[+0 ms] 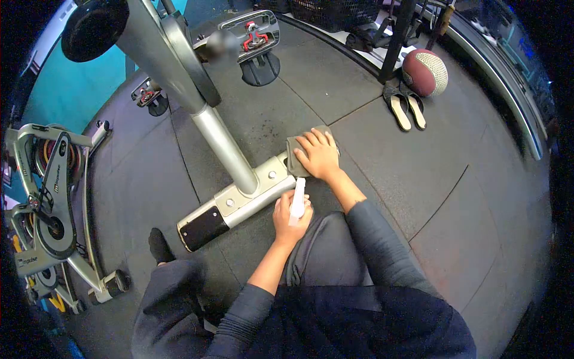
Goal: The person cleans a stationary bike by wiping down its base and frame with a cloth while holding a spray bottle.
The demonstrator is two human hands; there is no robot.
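Note:
My left hand (282, 220) is closed around a spray bottle (298, 200) with a white top, whose head points away from me toward the bar; the lower part of the bottle is hidden by my hand. A grey-brown cloth (294, 163) drapes over the right end of the exercise bike's silver base bar (248, 196). On top of it lies my right hand (321, 158), fingers spread and bent over the cloth, pressing it to the bar. The left end of the bar has a black cover.
Pedals (260, 39) of the bike hang ahead. Another exercise bike (57, 221) stands at the left. A red and cream ball (426, 72) and a pair of black shoes (405, 107) rest on the dark floor at the upper right, near a rack and a long silver rail (502, 78).

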